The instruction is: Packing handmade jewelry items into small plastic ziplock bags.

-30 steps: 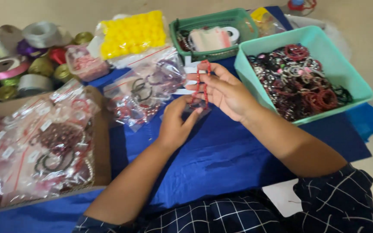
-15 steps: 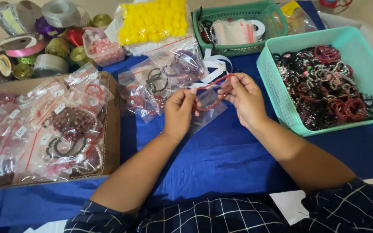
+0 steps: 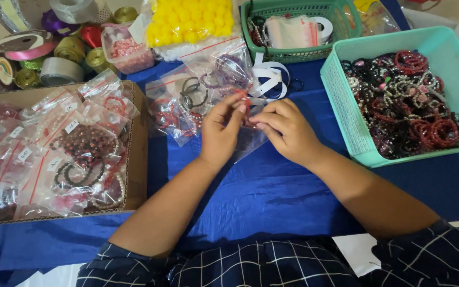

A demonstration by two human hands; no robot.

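My left hand [image 3: 221, 133] and my right hand [image 3: 288, 130] meet over the blue cloth [image 3: 272, 186]. Together they pinch a small clear zip bag [image 3: 251, 139] with a red bead bracelet [image 3: 246, 109] at its mouth. The bracelet is mostly hidden by my fingers. Just beyond my hands lie several clear bags with bracelets [image 3: 197, 93]. A teal basket [image 3: 357, 133] full of loose bead bracelets stands to the right of my right hand.
A cardboard box [image 3: 136, 154] of bagged bracelets sits at the left. Ribbon spools [image 3: 54, 53] crowd the far left corner. A bag of yellow balls [image 3: 189, 21] and a green basket [image 3: 293, 53] with white tape stand at the back.
My hands have come down closer to the cloth and nearer each other. The red bracelet, held open between them earlier, is now bunched at the small bag's mouth.
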